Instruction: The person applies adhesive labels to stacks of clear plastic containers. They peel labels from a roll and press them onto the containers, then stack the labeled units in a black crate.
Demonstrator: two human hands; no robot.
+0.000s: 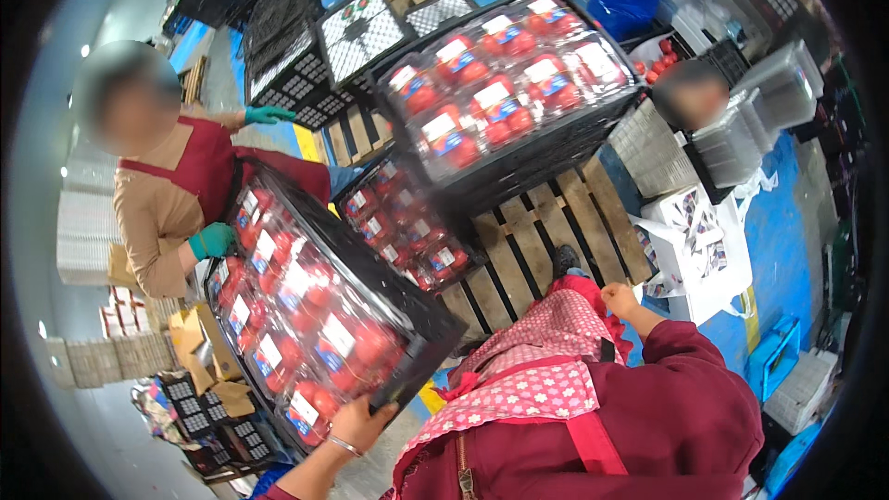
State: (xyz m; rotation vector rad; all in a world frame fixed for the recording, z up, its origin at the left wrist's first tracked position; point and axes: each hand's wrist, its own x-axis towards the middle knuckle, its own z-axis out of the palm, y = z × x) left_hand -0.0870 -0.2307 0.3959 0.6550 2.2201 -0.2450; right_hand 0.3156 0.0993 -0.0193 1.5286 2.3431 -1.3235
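Note:
My left hand (363, 426), with a bracelet at the wrist, grips the near edge of a black plastic crate (421, 329). The crate is tilted and full of clear plastic punnets (338, 338) of red fruit that look like tomatoes, with white and blue labels. At its far left end a co-worker's green-gloved hand (211, 241) touches the same crate. My right hand (620, 299) is held off to the right beside my pink flowered apron (528, 398), above the pallet's edge. Its fingers are curled in, and nothing shows in them.
Ahead, a stack of black crates (519, 167) with more punnets stands by a wooden pallet (565, 222). A lower filled crate (403, 222) sits beside it. To the right are a white box (690, 241) and stacked clear trays (750, 120). The co-worker (176, 176) stands at left.

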